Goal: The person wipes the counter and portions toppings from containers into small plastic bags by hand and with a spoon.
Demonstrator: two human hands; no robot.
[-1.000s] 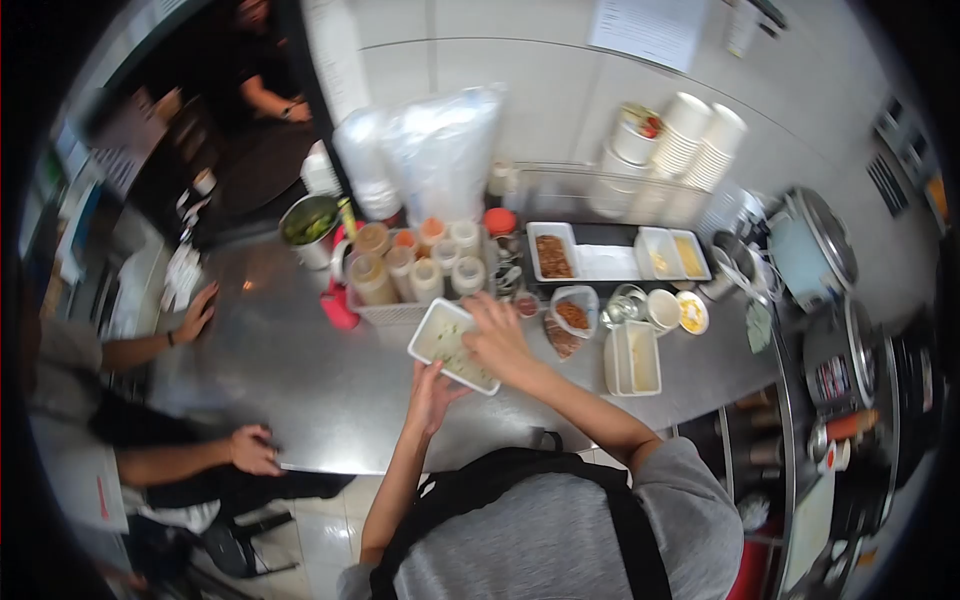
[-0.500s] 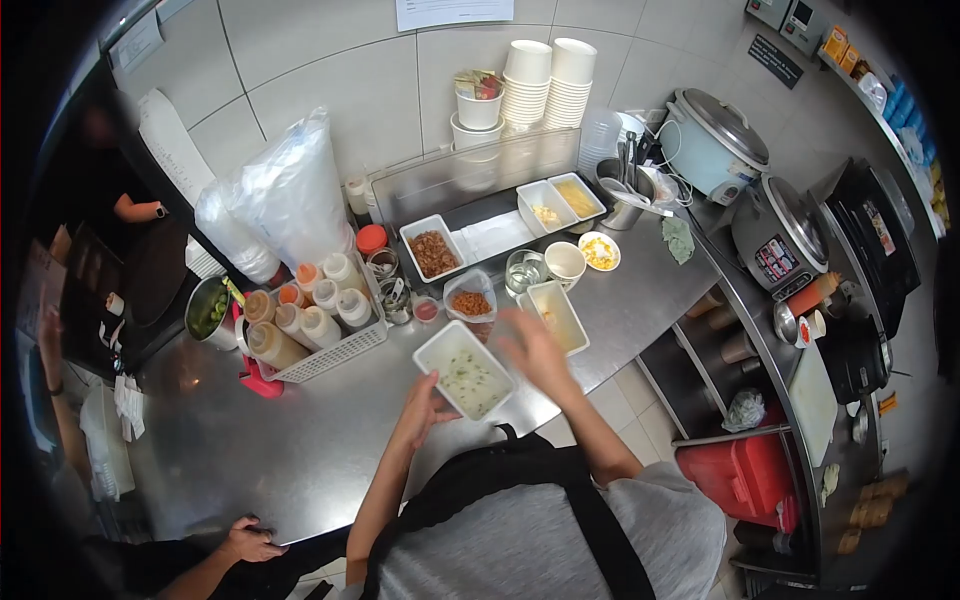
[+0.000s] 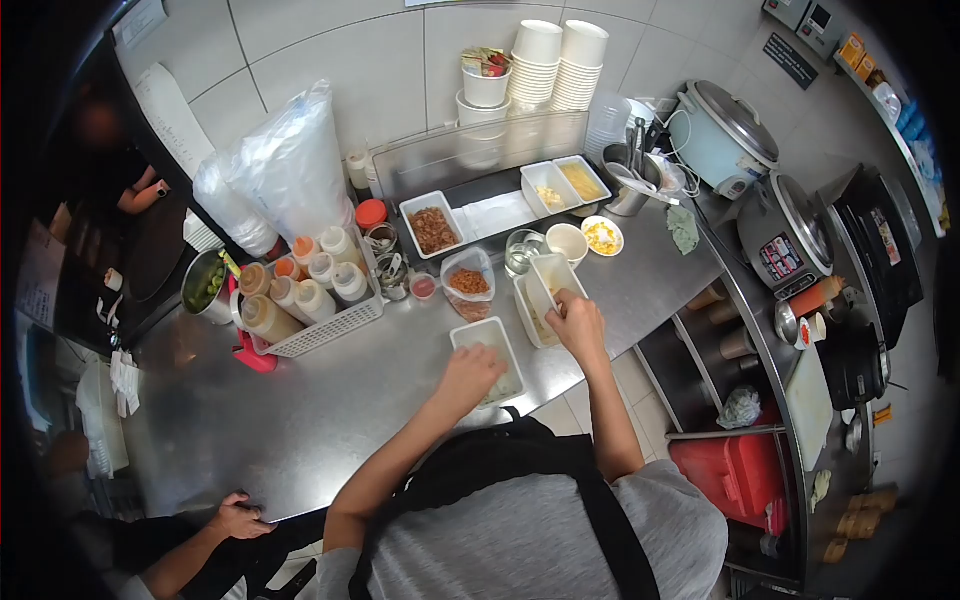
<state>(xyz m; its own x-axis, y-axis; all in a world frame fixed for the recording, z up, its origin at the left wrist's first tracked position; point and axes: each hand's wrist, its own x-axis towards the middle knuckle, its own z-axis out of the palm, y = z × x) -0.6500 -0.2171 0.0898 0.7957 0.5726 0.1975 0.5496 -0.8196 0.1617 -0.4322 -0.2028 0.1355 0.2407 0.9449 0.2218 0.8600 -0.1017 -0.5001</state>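
My right hand (image 3: pixel 578 325) is closed on the near end of a white rectangular container (image 3: pixel 549 282), which is tilted above another white container (image 3: pixel 528 323). My left hand (image 3: pixel 475 375) reaches over a third white container (image 3: pixel 497 341) standing at the counter's near edge. Its fingers are blurred and partly hide the pale contents. Just beyond is a bag-lined tub of orange-brown crumbs (image 3: pixel 468 281). A glass jar (image 3: pixel 523 250) and a paper cup (image 3: pixel 567 243) stand behind the tilted container.
A basket (image 3: pixel 325 340) of squeeze bottles stands left. Behind are a tray of brown topping (image 3: pixel 432 230), a bowl with yellow and white pieces (image 3: pixel 602 236) and stacked cups (image 3: pixel 535 70). Rice cookers (image 3: pixel 728 135) are at right. Another person's hand (image 3: pixel 240 518) is at lower left.
The container with green bits has gone from my left hand to the counter, slightly right. My right hand has moved right and lifted one white container off another. My left hand is now over the set-down container.
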